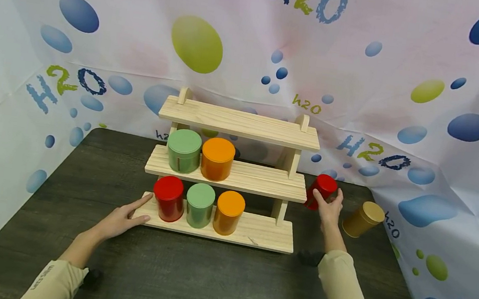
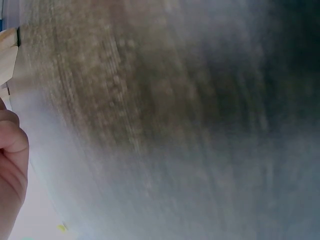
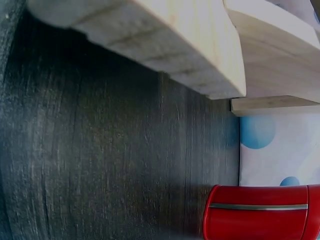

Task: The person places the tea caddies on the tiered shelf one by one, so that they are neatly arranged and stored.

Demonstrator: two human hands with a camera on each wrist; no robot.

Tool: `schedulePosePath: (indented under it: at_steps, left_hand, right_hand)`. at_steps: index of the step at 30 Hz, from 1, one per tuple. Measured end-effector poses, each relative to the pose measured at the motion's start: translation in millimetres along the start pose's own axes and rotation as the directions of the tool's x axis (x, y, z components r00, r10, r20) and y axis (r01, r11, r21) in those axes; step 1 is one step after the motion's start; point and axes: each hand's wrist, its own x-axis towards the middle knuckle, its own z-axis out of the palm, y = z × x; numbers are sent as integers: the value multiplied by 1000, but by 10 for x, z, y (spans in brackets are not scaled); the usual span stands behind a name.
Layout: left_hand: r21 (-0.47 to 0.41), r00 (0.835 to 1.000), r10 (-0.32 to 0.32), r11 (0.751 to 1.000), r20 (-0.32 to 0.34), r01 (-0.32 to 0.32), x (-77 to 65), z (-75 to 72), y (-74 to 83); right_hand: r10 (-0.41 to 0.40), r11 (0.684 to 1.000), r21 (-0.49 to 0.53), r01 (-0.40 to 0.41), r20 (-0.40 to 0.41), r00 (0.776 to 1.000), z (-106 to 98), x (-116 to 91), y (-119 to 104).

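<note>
At the left end of a wooden rack's bottom shelf (image 1: 271, 232), my left hand (image 1: 118, 222) rests with thumb and index finger spread against the board. Only part of that hand (image 2: 11, 160) shows in the left wrist view. My right hand (image 1: 328, 214) grips a red canister (image 1: 324, 183) just right of the rack, thumb on its near side. In the right wrist view the red canister (image 3: 260, 222) lies at the lower right, a metal strip along its side; the fingers are out of frame there.
On the bottom shelf stand red (image 1: 168, 206), green (image 1: 199, 212) and orange (image 1: 227, 218) canisters. The middle shelf bears a wider green canister (image 1: 182, 157) and an orange one (image 1: 217, 164). A gold canister (image 1: 359, 223) stands tilted in view on the dark table (image 1: 204, 276), right of my right hand.
</note>
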Motion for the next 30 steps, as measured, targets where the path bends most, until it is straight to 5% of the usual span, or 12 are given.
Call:
schedulePosePath:
  at_steps: [30]
  left_hand:
    - [6, 1000, -12, 1000, -5, 12, 4, 9, -2]
  right_hand:
    - [-47, 999, -24, 46, -37, 998, 35, 81, -34]
